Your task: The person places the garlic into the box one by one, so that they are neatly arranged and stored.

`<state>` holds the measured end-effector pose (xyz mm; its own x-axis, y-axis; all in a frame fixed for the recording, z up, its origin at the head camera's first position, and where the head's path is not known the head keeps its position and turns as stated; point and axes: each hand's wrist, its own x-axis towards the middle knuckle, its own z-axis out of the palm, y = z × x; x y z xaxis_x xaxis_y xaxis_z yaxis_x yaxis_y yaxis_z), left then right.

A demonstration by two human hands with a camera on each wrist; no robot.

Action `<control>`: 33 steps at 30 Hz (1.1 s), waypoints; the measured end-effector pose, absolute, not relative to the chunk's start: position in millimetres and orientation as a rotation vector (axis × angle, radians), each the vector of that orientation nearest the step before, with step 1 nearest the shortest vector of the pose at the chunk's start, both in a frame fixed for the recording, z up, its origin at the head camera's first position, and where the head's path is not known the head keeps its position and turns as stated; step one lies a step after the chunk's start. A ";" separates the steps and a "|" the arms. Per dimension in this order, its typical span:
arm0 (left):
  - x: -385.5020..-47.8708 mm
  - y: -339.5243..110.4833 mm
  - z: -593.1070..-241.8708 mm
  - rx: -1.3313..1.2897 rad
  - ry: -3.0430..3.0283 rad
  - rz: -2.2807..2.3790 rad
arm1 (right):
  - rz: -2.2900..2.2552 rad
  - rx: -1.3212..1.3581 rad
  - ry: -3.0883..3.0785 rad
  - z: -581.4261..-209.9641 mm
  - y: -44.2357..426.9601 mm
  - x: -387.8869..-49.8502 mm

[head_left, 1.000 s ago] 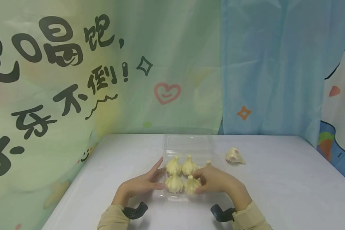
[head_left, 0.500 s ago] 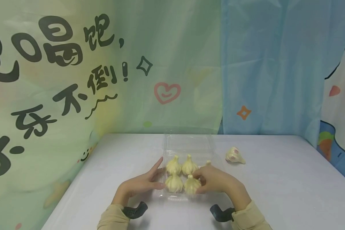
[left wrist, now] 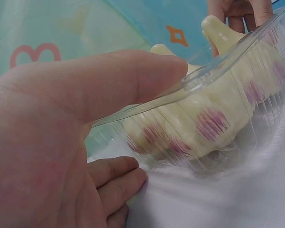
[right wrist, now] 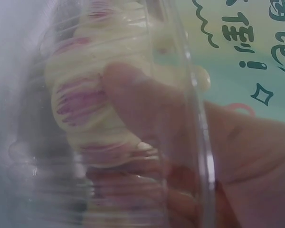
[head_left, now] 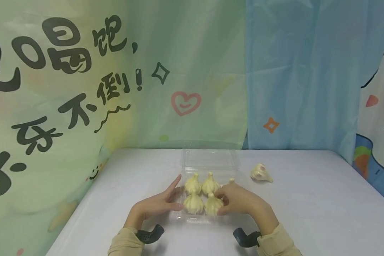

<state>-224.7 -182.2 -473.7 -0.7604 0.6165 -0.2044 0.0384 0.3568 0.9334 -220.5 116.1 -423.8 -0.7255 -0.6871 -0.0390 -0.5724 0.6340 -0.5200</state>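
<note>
A clear plastic clamshell box stands on the table with its lid up and several garlic bulbs inside. My left hand rests against the box's left side. Seen from the left wrist, its thumb lies straight over the rim, with the lower fingers beside the wall. My right hand reaches into the box and grips the front-right garlic bulb between thumb and fingers. In the right wrist view the thumb presses that bulb, seen through the clear wall. Another bulb is mostly hidden behind this hand.
One loose garlic bulb lies on the white table to the right of the box. The transparent lid leans back toward the printed curtain at the far edge. Dark wrist devices are strapped to both arms.
Both hands, the box and the bulbs stay in place. Only a very slight shift of the whole head view shows.
</note>
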 end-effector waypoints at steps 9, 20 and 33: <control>-224.9 -182.5 -473.9 0.575 2.084 1.417 | -0.708 -1.003 2.628 -421.9 115.5 -219.3; -224.9 -182.3 -473.5 0.566 2.088 1.411 | -0.681 -1.041 2.650 -420.7 116.0 -221.0; -224.3 -182.3 -474.2 0.551 2.123 1.387 | -0.866 -0.756 2.612 -403.1 126.9 -213.0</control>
<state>-224.3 -182.3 -474.2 -0.7707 0.5999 -0.2146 0.0442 0.3863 0.9213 -213.0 126.9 -403.1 -0.8214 -0.5612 -0.1021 -0.3891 0.6821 -0.6191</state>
